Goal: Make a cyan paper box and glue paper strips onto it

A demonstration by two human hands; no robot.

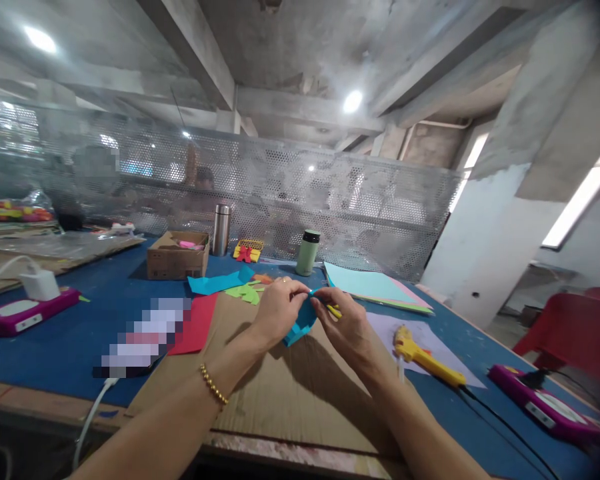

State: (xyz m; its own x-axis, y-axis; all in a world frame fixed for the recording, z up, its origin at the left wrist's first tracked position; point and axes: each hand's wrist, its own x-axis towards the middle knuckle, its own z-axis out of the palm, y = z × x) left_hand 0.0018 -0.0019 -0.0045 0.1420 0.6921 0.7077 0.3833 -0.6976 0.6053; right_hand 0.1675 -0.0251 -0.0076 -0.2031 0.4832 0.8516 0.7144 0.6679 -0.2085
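A folded piece of blue paper (pixel 301 328) is pinched at its top between my two hands, above a brown cardboard sheet (pixel 280 393). My left hand (pixel 281 308) closes thumb and finger on its upper edge from the left. From the right, my right hand (pixel 344 319) grips the same edge, its fingertips nearly touching the left ones. Something small and yellow (pixel 334 311) shows by the right fingers; its shape is partly hidden. Another blue paper strip (pixel 220 282) lies behind the hands, near green paper pieces (pixel 247 292).
Left: red paper (pixel 195 325), a blurred-out phone (pixel 147 333), a cardboard box (pixel 177 257), a purple power strip (pixel 30 312). Behind: a steel flask (pixel 221 230), a green bottle (pixel 308 253). Right: stacked coloured paper (pixel 375 287), a yellow glue gun (pixel 427 360), another purple power strip (pixel 545 403).
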